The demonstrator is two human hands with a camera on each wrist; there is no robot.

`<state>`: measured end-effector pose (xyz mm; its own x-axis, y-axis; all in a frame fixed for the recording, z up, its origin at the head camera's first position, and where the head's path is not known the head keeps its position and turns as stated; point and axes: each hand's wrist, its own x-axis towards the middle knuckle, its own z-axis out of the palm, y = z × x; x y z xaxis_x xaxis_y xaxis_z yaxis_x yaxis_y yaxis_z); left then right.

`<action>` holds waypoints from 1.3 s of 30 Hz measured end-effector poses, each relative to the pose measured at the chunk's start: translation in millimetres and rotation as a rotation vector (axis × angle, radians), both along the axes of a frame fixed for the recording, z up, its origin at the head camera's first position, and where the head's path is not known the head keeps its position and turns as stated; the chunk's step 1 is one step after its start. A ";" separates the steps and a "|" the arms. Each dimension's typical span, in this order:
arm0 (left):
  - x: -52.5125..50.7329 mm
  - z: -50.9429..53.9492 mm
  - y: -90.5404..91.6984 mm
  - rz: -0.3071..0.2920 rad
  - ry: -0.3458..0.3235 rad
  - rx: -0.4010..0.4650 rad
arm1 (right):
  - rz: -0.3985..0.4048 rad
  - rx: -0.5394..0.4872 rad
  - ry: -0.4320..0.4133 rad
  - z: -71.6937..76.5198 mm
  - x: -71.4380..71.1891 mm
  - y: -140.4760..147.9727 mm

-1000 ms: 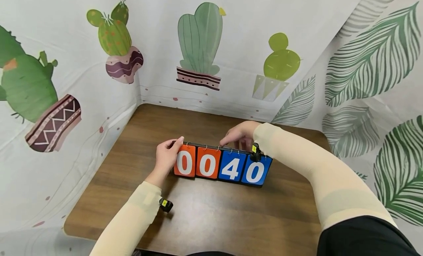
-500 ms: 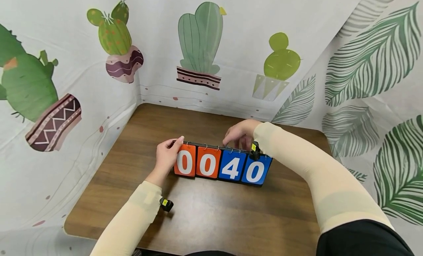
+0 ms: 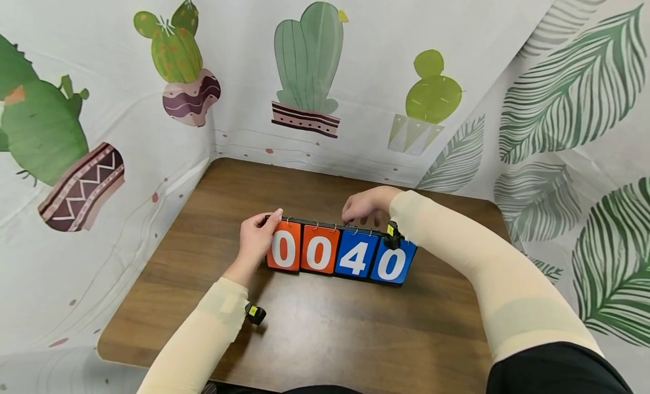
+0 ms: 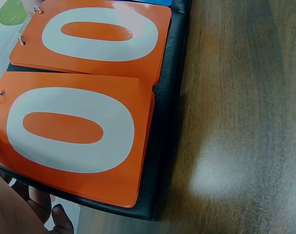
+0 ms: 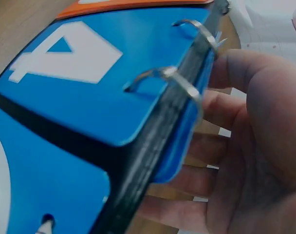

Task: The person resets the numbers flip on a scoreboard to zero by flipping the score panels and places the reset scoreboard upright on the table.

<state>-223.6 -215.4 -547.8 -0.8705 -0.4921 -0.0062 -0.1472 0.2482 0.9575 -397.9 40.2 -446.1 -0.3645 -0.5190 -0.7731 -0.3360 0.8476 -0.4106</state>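
A black tabletop flip scoreboard (image 3: 336,255) stands tilted, with two orange cards reading 0 and 0 and two blue cards reading 4 and 0. Its left end is gripped by my left hand (image 3: 255,239), thumb over the top edge and fingers behind. Behind the top edge, near the blue 4 card (image 3: 354,254), is my right hand (image 3: 369,205). In the right wrist view, blue cards (image 5: 179,151) hang at the back from metal rings (image 5: 172,73). The right thumb and fingers lie beside those cards; some fingertips are hidden, so whether they pinch one is unclear.
The brown wooden table (image 3: 315,337) has rounded corners. Its far edge meets a white cloth backdrop (image 3: 365,55) printed with cacti and leaves. Small black devices with yellow marks sit at both wrists.
My right thumb and fingers have drawn closer together behind the scoreboard's top edge, shifting slightly right. My left hand keeps its hold, and the shown numbers stay the same.
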 end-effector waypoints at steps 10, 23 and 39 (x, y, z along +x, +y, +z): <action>-3.5 -2.8 1.0 -0.008 0.025 -0.013 | 0.214 -0.066 0.322 -8.9 -14.6 12.9; -0.6 1.7 2.6 -0.012 0.008 0.002 | -0.111 -0.182 0.197 6.6 -43.0 32.8; -0.4 -1.0 -1.2 -0.015 -0.006 0.014 | -0.233 -0.196 0.094 37.5 -60.2 40.9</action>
